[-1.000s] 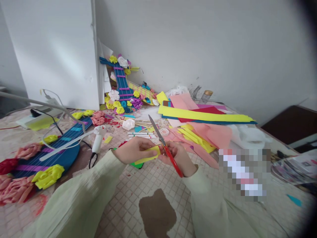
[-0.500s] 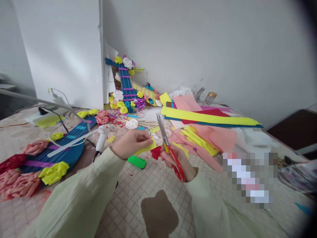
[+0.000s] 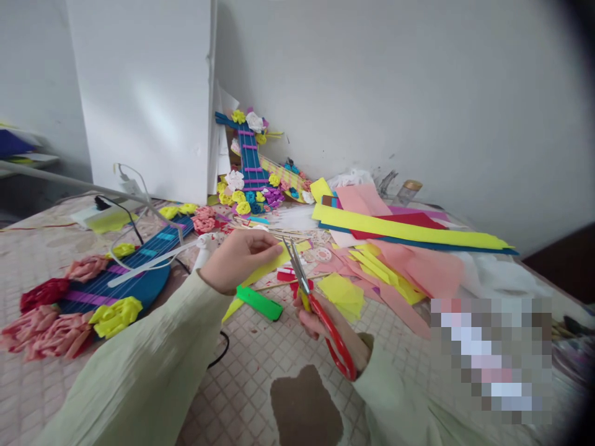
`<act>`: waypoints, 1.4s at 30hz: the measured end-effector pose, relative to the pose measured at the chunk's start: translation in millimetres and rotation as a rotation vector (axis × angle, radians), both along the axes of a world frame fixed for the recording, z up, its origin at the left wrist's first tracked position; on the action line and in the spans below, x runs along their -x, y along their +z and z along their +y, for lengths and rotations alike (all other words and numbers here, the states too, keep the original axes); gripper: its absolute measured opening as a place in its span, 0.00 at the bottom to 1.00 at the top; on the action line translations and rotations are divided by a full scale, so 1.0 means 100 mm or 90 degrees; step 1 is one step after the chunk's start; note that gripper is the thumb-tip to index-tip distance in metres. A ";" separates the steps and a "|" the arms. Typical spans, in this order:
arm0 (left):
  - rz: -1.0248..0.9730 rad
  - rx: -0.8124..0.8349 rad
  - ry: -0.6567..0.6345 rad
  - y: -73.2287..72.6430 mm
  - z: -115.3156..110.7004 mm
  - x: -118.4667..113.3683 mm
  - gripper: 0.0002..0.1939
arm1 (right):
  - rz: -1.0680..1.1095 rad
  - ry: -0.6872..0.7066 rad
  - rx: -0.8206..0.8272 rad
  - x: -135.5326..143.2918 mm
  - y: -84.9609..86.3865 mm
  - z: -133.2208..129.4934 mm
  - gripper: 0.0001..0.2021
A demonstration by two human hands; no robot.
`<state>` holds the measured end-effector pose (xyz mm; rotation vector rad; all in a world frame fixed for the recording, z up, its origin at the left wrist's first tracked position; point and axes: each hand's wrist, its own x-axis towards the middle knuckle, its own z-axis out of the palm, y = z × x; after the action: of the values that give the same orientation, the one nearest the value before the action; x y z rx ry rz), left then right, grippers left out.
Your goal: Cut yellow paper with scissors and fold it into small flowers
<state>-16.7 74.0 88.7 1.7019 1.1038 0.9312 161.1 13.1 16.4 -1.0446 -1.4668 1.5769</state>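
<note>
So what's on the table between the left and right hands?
Head view: a green object, a red piece and a thin stick lie between the left hand, pinching a yellow strip, and the right hand, holding scissors.

I can't make out any word, label, brand, number or sign anywhere from here. Over toward the right edge of the surface (image 3: 246, 384), a patch blurred into squares (image 3: 490, 365) hides whatever might be printed there.
</note>
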 end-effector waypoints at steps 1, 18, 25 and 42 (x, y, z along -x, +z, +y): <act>0.011 -0.006 0.002 0.00 0.00 0.00 0.12 | -0.012 -0.001 -0.005 0.00 -0.01 0.00 0.18; 0.101 -0.061 -0.006 -0.04 0.01 0.01 0.13 | -0.024 -0.018 0.006 0.01 -0.01 -0.02 0.14; 0.104 -0.060 -0.005 -0.04 0.00 0.01 0.13 | -0.035 -0.017 -0.007 0.02 0.04 -0.03 0.15; 0.114 -0.054 -0.002 -0.03 -0.01 0.01 0.14 | -0.042 -0.013 -0.004 0.03 0.06 -0.03 0.15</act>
<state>-17.9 73.2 85.8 1.8856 1.1929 0.8468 158.3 10.2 22.1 -1.1144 -1.5001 1.5353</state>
